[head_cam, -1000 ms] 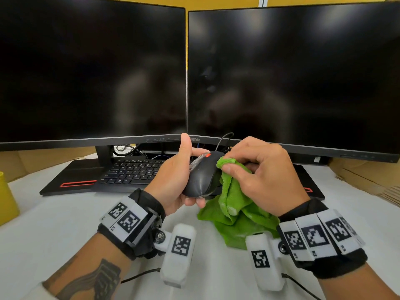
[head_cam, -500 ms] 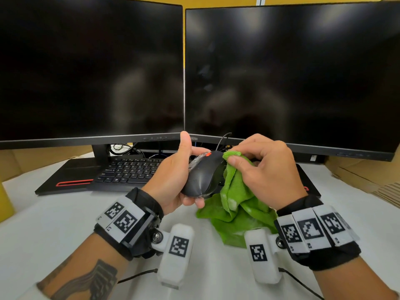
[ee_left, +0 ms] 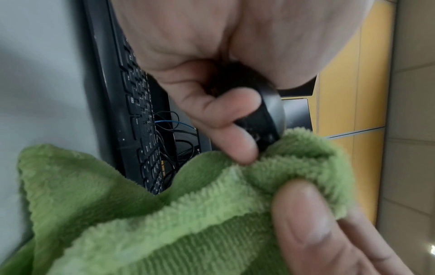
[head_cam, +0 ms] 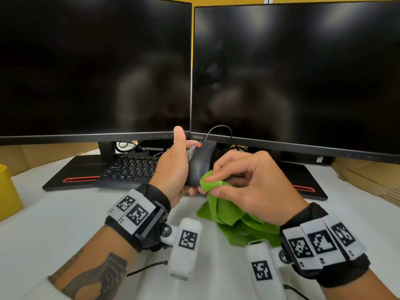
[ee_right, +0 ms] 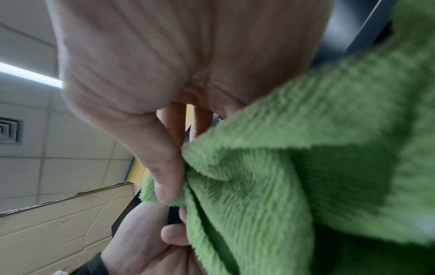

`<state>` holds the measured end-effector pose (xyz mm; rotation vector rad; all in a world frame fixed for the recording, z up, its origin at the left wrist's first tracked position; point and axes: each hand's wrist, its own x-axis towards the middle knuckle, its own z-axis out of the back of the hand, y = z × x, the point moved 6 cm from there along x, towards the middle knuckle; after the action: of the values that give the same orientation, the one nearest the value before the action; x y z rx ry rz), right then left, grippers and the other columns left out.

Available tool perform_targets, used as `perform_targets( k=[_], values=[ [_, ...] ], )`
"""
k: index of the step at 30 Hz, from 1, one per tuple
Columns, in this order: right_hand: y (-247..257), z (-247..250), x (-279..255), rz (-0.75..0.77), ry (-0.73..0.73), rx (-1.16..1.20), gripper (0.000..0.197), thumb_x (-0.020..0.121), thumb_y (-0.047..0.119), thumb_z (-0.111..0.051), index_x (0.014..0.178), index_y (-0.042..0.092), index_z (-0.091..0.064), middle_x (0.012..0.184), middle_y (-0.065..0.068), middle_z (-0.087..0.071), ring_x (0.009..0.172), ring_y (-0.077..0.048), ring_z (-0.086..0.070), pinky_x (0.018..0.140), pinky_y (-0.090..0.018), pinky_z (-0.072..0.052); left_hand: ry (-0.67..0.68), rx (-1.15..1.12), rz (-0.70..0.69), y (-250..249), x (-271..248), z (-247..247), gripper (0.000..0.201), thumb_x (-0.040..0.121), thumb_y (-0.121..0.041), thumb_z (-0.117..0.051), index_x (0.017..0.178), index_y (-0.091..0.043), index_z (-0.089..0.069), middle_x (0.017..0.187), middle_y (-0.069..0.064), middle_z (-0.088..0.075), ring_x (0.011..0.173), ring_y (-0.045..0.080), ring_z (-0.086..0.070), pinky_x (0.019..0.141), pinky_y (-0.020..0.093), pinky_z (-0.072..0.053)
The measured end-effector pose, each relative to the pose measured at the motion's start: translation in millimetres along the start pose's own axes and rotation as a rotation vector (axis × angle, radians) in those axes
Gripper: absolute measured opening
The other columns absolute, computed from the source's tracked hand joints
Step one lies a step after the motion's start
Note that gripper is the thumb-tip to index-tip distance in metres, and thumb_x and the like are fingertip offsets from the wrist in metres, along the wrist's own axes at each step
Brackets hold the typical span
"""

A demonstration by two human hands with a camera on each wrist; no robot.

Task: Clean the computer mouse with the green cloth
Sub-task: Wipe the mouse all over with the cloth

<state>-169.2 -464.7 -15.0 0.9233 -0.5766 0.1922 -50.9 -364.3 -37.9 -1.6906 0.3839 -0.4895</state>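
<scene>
Mouse, glossy black with an orange scroll wheel.

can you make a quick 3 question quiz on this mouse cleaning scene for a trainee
1. Multiple choice: which hand grips the computer mouse? A) left hand B) right hand C) neither
2. True or false: the whole green cloth lies flat on the table.
3. Fill in: behind the hands, below the two dark monitors, lies a black ____.

Key
1. A: the left hand holds the mouse lifted off the table.
2. False: the right hand pinches a fold of it against the mouse's near end; the rest hangs down.
3. keyboard
</scene>
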Motion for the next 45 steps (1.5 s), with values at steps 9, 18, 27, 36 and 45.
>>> perform_targets(
  k=[9,18,27,36,45],
  values=[
    [-25.0,36.8,2.8,-0.187,-0.300,-0.137,0.006,0.078,0.017,-0.084,0.078,0.023,-0.082,0.075,0.005,-0.079,0.071,-0.015,-0.076,0.072,-0.038,-0.061,0.082,0.077,-0.116,-6.6,-2.5,-9.9,0.060,0.102,-0.067,-0.015,0.108,-0.025,-0.058,0.054,0.011,-0.066,0.037,0.027,-0.061,0.035,0.022,-0.044],
    [-29.6,16.7,3.1,-0.476,-0.251,0.448,0.018,0.100,0.020,-0.065,0.095,0.004,-0.073,0.071,-0.010,-0.071,0.060,-0.022,-0.071,0.064,-0.044,-0.062,0.251,0.274,-0.455,-10.2,-15.6,-21.5,0.055,0.093,-0.057,-0.020,0.125,-0.023,-0.049,0.084,0.021,-0.064,0.060,0.024,-0.064,0.044,0.014,-0.047],
    [-25.3,30.6,2.8,-0.484,-0.307,0.522,0.010,0.093,0.005,-0.068,0.096,-0.005,-0.070,0.084,-0.019,-0.074,0.076,-0.033,-0.073,0.072,-0.047,-0.062,0.381,0.363,-0.310,-6.5,-16.9,-27.4,0.080,0.086,-0.073,-0.052,0.146,-0.028,-0.023,0.107,0.005,-0.058,0.069,0.004,-0.069,0.057,0.037,-0.062],
    [-24.9,35.3,2.7,-0.468,-0.329,0.600,0.026,0.093,0.005,-0.067,0.112,-0.013,-0.065,0.097,-0.025,-0.068,0.084,-0.034,-0.069,0.084,-0.057,-0.059,0.581,0.544,-0.240,17.8,-12.0,-34.3,0.033,0.087,-0.017,-0.081,0.118,-0.010,-0.071,0.114,0.010,-0.078,0.105,0.026,-0.075,0.096,0.044,-0.059],
    [-36.9,50.7,1.4,-0.508,-0.412,0.413,0.019,0.094,0.014,-0.069,0.097,-0.004,-0.069,0.089,-0.004,-0.069,0.095,-0.020,-0.063,0.106,-0.055,-0.045,0.236,0.805,-0.163,8.4,15.0,5.3,0.051,0.070,-0.054,-0.062,0.083,-0.006,-0.073,0.073,0.011,-0.074,0.067,0.025,-0.067,0.075,0.039,-0.056]
  ],
)
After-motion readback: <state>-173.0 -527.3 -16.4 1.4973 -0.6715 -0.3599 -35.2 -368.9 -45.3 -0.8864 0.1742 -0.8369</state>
